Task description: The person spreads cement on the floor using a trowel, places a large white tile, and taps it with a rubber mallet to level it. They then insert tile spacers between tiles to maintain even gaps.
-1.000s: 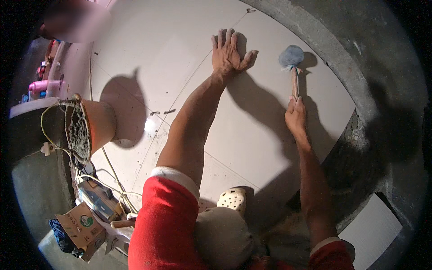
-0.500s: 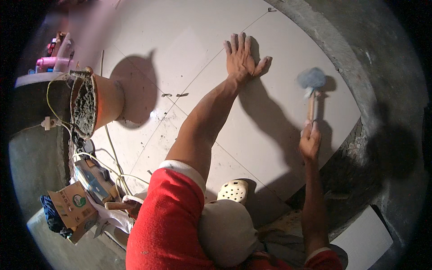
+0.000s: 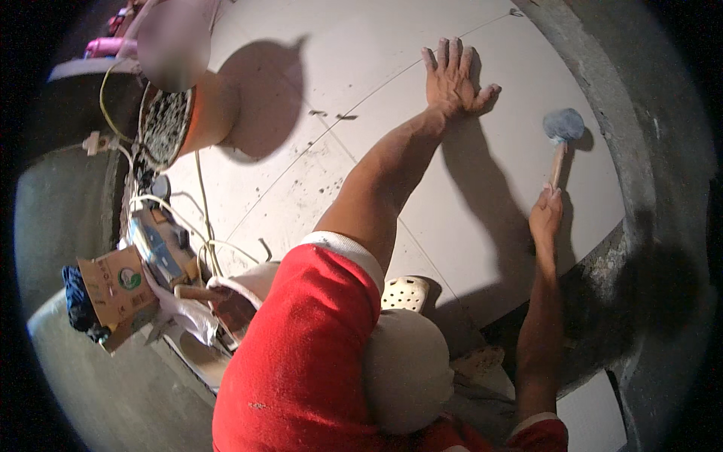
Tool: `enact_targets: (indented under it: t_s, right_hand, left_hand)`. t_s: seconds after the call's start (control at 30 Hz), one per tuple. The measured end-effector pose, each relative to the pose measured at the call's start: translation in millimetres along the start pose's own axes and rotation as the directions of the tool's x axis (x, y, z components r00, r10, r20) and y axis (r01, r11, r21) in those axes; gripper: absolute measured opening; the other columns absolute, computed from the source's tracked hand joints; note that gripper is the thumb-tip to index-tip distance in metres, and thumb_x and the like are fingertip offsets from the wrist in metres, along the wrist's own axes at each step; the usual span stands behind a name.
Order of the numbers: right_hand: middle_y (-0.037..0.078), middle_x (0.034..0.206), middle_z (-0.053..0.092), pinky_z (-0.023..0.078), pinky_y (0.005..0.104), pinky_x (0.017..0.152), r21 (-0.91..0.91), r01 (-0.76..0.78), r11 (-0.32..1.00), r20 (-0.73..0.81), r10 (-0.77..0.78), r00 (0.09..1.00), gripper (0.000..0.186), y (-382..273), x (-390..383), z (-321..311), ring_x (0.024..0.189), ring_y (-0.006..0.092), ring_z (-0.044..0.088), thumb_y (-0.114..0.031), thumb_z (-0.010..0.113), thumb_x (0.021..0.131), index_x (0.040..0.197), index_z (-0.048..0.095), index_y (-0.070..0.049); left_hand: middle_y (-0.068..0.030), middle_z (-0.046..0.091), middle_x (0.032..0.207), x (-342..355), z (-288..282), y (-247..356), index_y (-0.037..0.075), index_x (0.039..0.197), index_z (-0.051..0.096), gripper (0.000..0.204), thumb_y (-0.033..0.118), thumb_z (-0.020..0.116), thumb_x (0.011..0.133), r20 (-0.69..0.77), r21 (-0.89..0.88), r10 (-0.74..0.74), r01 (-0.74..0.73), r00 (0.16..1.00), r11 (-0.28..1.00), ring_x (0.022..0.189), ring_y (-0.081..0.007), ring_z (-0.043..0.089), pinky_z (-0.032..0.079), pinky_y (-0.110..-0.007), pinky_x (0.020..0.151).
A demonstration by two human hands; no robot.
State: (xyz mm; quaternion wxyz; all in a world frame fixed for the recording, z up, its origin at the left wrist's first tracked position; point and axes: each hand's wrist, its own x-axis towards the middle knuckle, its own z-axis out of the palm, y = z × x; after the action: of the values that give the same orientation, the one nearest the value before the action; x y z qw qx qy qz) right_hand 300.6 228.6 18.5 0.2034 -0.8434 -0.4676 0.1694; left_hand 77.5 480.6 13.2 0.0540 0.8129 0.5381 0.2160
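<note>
My left hand (image 3: 453, 84) lies flat with fingers spread on a large pale floor tile (image 3: 482, 181), near the seam with the tile beyond. In my right hand (image 3: 546, 217) is the wooden handle of a rubber mallet (image 3: 563, 125). The grey mallet head is over the right part of the same tile, its shadow close beside it. Whether the head touches the surface I cannot tell. Small dark tile spacers (image 3: 346, 117) stand in the joints to the left of my left arm.
A bucket of wet mortar (image 3: 167, 124) is at the left, with a blurred round shape over its top. Nearer lie cables (image 3: 203, 203), a cardboard box (image 3: 120, 285) and a trowel (image 3: 230, 301). A cream clog (image 3: 407, 294) rests below my left arm. A concrete wall edge (image 3: 602, 98) curves along the right.
The whole view has shifted, so the bucket and tiles sit farther right and higher. The mallet head, blurred before, is sharper now. My left hand is still flat on the tile.
</note>
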Motion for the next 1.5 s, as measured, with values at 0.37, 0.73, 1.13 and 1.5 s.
enact_targets:
  t_s: [0.37,0.73,1.13,1.5]
  right_hand:
    - [0.032,0.114,0.069,0.053,0.0456,0.090,0.183,-0.056,0.981,0.026,0.052,0.998,0.051,27,-66,-18,0.107,0.0425,0.068,-0.033,0.043,0.111,0.124,0.057,0.014]
    - [0.034,0.122,0.063,0.049,0.0510,0.100,-0.275,0.038,0.961,0.186,0.015,0.982,0.053,44,-62,-24,0.117,0.0504,0.061,-0.038,0.044,0.109,0.133,0.057,0.008]
    - [0.036,0.116,0.065,0.049,0.0510,0.098,-0.023,0.228,0.973,0.194,-0.220,0.956,0.060,98,-106,-74,0.117,0.0488,0.063,-0.045,0.046,0.108,0.135,0.055,0.008]
    - [0.030,0.117,0.067,0.052,0.0521,0.094,0.029,0.288,0.957,0.183,-0.288,0.940,0.039,121,-115,-80,0.111,0.0487,0.063,-0.031,0.051,0.108,0.132,0.061,-0.002]
  left_hand:
    - [-0.0297,0.034,0.158,-98,-50,-25,0.004,0.154,0.038,0.100,0.074,0.057,0.085,-0.084,0.011,-0.124,0.125,0.989,0.992,0.149,-0.0535,0.025,0.013,-0.076,0.116]
    - [-0.0252,0.008,0.170,-194,-96,-15,0.012,0.165,0.016,0.119,0.086,0.054,0.079,0.471,-0.200,0.508,-0.474,0.721,0.858,0.156,-0.0483,0.006,0.003,-0.074,0.120]
    - [-0.0330,-0.001,0.168,-248,-115,47,0.009,0.166,0.006,0.120,0.073,0.066,0.083,0.712,-0.107,0.439,-0.533,0.548,0.839,0.153,-0.0581,-0.002,0.005,-0.080,0.116]
    - [-0.0302,-0.007,0.169,-252,-94,39,0.011,0.166,0.005,0.103,0.072,0.049,0.095,0.765,0.038,0.335,-0.558,0.550,0.829,0.156,-0.0492,-0.009,-0.002,-0.073,0.121]
